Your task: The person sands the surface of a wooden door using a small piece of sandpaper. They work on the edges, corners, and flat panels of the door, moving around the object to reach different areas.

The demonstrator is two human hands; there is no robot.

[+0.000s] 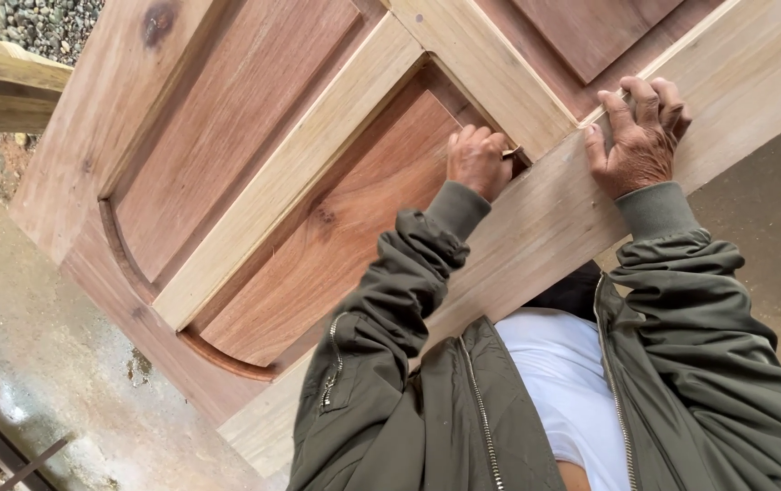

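Observation:
A wooden panel door (pixel 300 164) lies flat in front of me, with reddish panels set in pale rails. My left hand (pixel 476 162) is closed around a small yellowish pencil-like tool (pixel 510 152), whose tip sits at the corner where a panel meets the pale side stile (pixel 545 209). My right hand (pixel 638 136) rests on that same stile further right, its fingers curled over the inner edge. Both arms are in olive jacket sleeves.
Gravel (pixel 45 23) and a loose wooden plank (pixel 0 86) lie at the top left. A wet concrete floor (pixel 54 364) runs under the door, with dark metal bars (pixel 0 450) at the bottom left corner. Grey ground (pixel 772 227) shows at the right.

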